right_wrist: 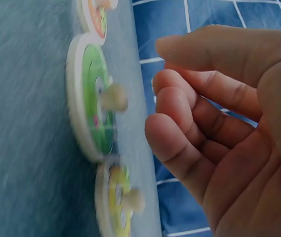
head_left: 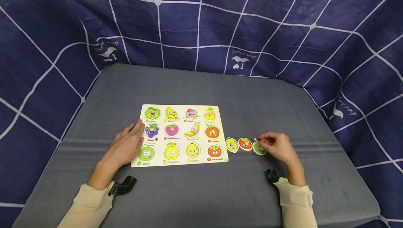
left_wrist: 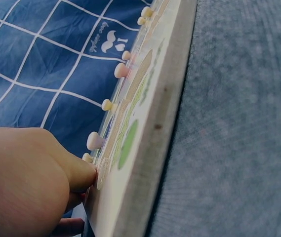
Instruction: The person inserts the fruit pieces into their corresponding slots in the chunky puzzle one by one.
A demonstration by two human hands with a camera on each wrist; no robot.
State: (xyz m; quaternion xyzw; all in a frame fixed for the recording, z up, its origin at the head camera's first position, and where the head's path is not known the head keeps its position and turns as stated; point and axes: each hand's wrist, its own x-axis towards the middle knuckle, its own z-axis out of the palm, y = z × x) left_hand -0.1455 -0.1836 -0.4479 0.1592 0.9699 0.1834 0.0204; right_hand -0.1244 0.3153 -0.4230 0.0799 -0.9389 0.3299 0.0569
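A white wooden fruit puzzle board [head_left: 182, 144] lies flat on the grey surface, with knobbed fruit pieces in its face. At its left edge rests my left hand [head_left: 124, 147]; in the left wrist view the thumb [left_wrist: 83, 173] touches the board near its edge. To the right stand loose knobbed pieces in a row: a yellow lemon [head_left: 232, 145], a red persimmon [head_left: 245, 144] and a round green melon piece [right_wrist: 96, 98]. A yellow piece [right_wrist: 114, 202] beyond it is hidden in the head view. My right hand [head_left: 278, 147] hovers by the melon piece, fingers loosely bent, holding nothing.
The grey cloth-covered table [head_left: 195, 196] spreads around the board. A dark blue curtain [head_left: 189, 18] with white grid lines hangs behind and along both sides. Dark bands [head_left: 122, 186] sit on both wrists.
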